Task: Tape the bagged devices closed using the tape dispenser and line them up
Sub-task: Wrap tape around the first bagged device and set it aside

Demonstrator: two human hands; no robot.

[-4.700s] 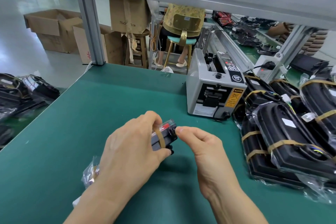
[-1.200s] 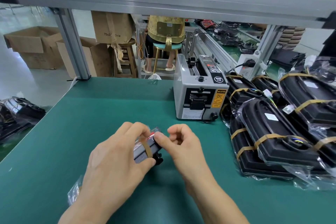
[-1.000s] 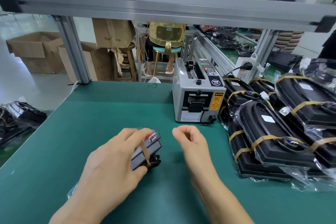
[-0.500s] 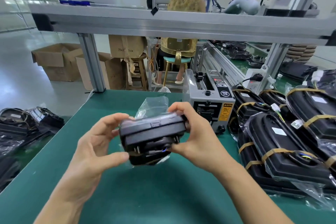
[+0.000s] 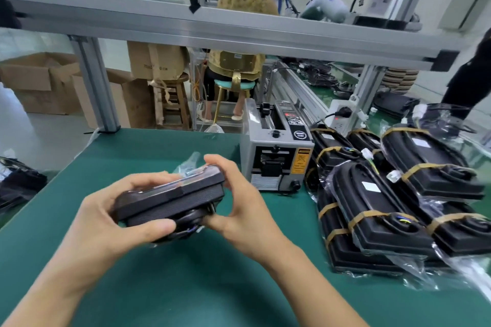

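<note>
A black bagged device [image 5: 170,199] is held lengthwise above the green table [image 5: 186,287], its loose bag end sticking up behind it. My left hand [image 5: 106,223] grips its left end, thumb on the near side. My right hand [image 5: 239,210] grips the right end, fingers curled over the top. The grey tape dispenser [image 5: 276,156] stands just beyond my right hand. To the right lies a pile of taped bagged devices [image 5: 385,210], each bound with tan tape bands.
More bagged devices [image 5: 18,186] lie off the table's left edge. An aluminium frame post [image 5: 95,87] stands at the back left corner and a crossbeam [image 5: 239,32] runs overhead. A person sits on a stool [image 5: 236,71] behind the bench. Cardboard boxes [image 5: 39,79] stand on the floor.
Earlier my left hand held the device on end on the table while my right pressed tape on it. Both hands then lifted it and turned it lengthwise; it now tilts slightly.
</note>
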